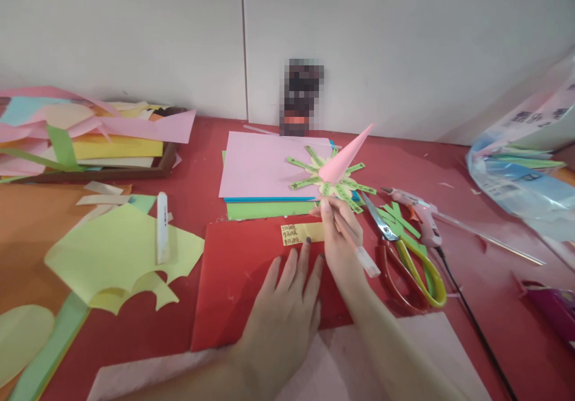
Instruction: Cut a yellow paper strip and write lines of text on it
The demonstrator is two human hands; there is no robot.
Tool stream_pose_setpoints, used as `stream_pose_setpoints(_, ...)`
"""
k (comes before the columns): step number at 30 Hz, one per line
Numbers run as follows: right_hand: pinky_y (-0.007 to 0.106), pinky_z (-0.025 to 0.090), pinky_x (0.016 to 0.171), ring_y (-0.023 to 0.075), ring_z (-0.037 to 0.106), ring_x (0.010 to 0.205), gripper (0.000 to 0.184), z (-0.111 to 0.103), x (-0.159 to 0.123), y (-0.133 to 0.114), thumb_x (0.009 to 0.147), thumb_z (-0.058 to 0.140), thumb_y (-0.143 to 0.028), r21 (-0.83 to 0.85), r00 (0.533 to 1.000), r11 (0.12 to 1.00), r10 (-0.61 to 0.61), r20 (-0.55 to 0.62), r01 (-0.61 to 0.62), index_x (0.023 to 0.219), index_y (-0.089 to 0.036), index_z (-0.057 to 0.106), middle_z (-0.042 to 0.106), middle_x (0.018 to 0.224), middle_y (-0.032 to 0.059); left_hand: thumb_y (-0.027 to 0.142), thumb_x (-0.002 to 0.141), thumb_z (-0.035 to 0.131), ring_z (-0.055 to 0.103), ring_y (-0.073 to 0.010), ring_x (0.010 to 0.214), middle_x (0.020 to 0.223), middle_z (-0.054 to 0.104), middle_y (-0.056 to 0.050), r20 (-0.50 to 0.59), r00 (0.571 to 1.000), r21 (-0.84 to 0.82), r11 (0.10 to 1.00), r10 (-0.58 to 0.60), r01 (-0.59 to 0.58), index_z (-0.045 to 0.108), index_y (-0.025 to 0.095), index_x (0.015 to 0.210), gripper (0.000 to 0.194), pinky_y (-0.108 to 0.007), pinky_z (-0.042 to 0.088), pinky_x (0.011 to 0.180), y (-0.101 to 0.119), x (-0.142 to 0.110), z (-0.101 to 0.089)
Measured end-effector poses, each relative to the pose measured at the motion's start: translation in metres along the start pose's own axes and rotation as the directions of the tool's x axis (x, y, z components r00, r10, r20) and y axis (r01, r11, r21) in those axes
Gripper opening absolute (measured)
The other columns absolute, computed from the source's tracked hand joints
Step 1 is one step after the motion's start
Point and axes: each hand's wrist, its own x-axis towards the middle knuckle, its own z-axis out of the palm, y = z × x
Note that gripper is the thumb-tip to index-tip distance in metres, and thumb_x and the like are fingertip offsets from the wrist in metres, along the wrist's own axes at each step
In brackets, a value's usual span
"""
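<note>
My left hand (287,305) lies flat with spread fingers on a red sheet (229,275). One fingertip touches the lower edge of a small yellow paper strip (309,232), which has several lines of handwriting at its left end. My right hand (344,245) is closed around a pink pen (353,242) with a pale end; it covers the strip's right end. Just beyond stands a paper flower (339,188) with a pink cone (345,155) and green written strips around it. Scissors (395,242) with red and yellow handles lie to the right of my right hand.
A pink glue gun (420,209) with a black cord lies at right, near a plastic bag (521,173). Stacked coloured sheets (265,167) lie behind. At left are cut yellow-green paper (121,257), a white marker (162,227) and a brown tray (168,164) of paper scraps.
</note>
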Motion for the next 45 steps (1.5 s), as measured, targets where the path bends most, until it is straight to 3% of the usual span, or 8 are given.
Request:
stream_pose_setpoints(17, 0.029, 0.047, 0.075, 0.0154, 0.062, 0.081, 0.022, 0.0008, -0.0025, 0.0028, 0.088, 0.046, -0.039, -0.033, 0.999, 0.999, -0.031, 0.044, 0.033, 0.09, -0.021, 0.059, 0.067, 0.082, 0.0024, 0.033, 0.091, 0.03, 0.041, -0.0244, 0.122, 0.135, 0.047, -0.011, 0.027, 1.0, 0.015, 1.0, -0.003, 0.003, 0.043, 0.012, 0.131, 0.048, -0.04, 0.032, 0.098, -0.0001, 0.0021, 0.0003)
stream_pose_setpoints(28, 0.03, 0.045, 0.074, 0.0178, 0.063, 0.083, 0.029, -0.0005, -0.0013, 0.0023, 0.087, 0.044, -0.045, -0.112, 0.997, 0.994, -0.011, 0.081, 0.02, 0.09, -0.021, 0.06, 0.069, 0.083, 0.004, 0.029, 0.089, 0.035, 0.047, -0.0241, 0.115, 0.125, 0.055, -0.009, -0.005, 1.0, -0.013, 1.0, 0.003, -0.003, 0.057, 0.015, 0.116, 0.037, -0.041, 0.035, 0.097, 0.0012, 0.0004, -0.0021)
stream_pose_setpoints(37, 0.029, 0.044, 0.074, 0.0162, 0.063, 0.081, 0.026, -0.0004, -0.0017, 0.0014, 0.088, 0.044, -0.042, -0.109, 0.997, 0.994, 0.005, 0.079, 0.003, 0.089, -0.022, 0.059, 0.069, 0.084, 0.0025, 0.037, 0.091, 0.031, 0.035, -0.0252, 0.127, 0.123, 0.058, -0.009, -0.041, 0.999, 0.003, 1.0, -0.03, 0.03, 0.055, 0.011, 0.12, 0.046, -0.047, 0.019, 0.107, 0.0001, 0.0022, -0.0014)
stream_pose_setpoints(45, 0.029, 0.045, 0.073, 0.0162, 0.063, 0.079, 0.026, -0.0003, -0.002, 0.0006, 0.089, 0.043, -0.042, -0.123, 0.997, 0.992, 0.002, 0.075, 0.007, 0.087, -0.021, 0.059, 0.069, 0.084, 0.0026, 0.039, 0.091, 0.029, 0.028, -0.0262, 0.132, 0.126, 0.056, -0.008, 0.005, 0.999, -0.017, 0.999, -0.042, 0.042, 0.048, 0.012, 0.127, 0.049, -0.048, 0.017, 0.108, -0.0008, 0.0022, -0.0018)
